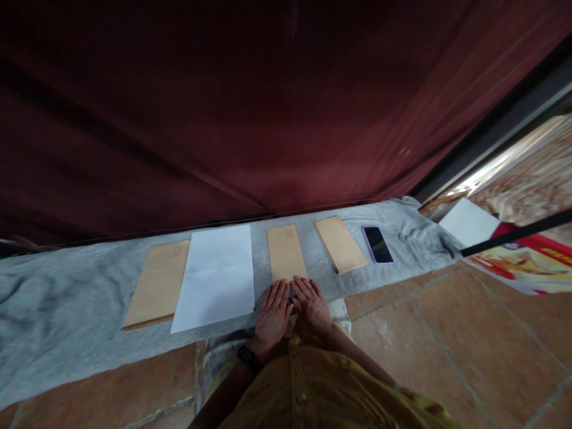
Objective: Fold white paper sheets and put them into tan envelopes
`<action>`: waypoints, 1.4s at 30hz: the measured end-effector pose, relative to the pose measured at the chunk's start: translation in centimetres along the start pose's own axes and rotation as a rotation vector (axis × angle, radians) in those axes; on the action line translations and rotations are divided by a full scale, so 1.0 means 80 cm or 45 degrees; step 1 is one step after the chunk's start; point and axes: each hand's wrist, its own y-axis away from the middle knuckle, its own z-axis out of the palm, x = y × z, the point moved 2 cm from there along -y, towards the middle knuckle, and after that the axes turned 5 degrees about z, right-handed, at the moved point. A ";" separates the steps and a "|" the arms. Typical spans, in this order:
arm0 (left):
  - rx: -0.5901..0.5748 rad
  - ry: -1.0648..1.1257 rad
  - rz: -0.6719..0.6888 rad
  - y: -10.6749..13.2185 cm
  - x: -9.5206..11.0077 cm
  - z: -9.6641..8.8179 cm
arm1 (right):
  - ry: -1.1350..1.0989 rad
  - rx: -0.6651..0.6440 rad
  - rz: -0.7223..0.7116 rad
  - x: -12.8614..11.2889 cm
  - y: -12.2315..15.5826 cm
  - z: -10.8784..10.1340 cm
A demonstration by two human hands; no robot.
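A brown paper envelope (286, 247) with small red print lies lengthwise in front of me. My left hand (272, 313) rests flat on its near end, fingers stretched out, and a dark watch (249, 356) is on that wrist. Beside it, my right hand (312, 305) also lies flat on the near end with straight fingers. The thumbs almost meet, and a small dark thing between the hands is too hidden to name. Left of the hands lies a white paper sheet (217, 280) with a faint crease. Its edge overlaps a stack of brown envelopes (156, 283).
More brown envelopes (342, 245) lie to the right, then a phone (378, 245) with a dark screen. All rest on a grey cloth (67, 304). A dark red curtain (268, 119) hangs behind. A colourful printed box or bag (522, 256) is at far right, above the tiled floor (424, 345).
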 end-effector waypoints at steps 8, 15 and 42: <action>0.069 0.015 -0.198 0.003 -0.002 -0.011 | 0.070 0.047 0.117 0.016 0.010 -0.006; 0.182 0.234 -0.435 -0.025 -0.017 -0.015 | 0.066 0.102 0.226 0.023 0.008 -0.004; 0.101 1.778 -1.079 -0.048 -0.039 -0.015 | -0.723 0.297 0.450 0.032 0.006 -0.012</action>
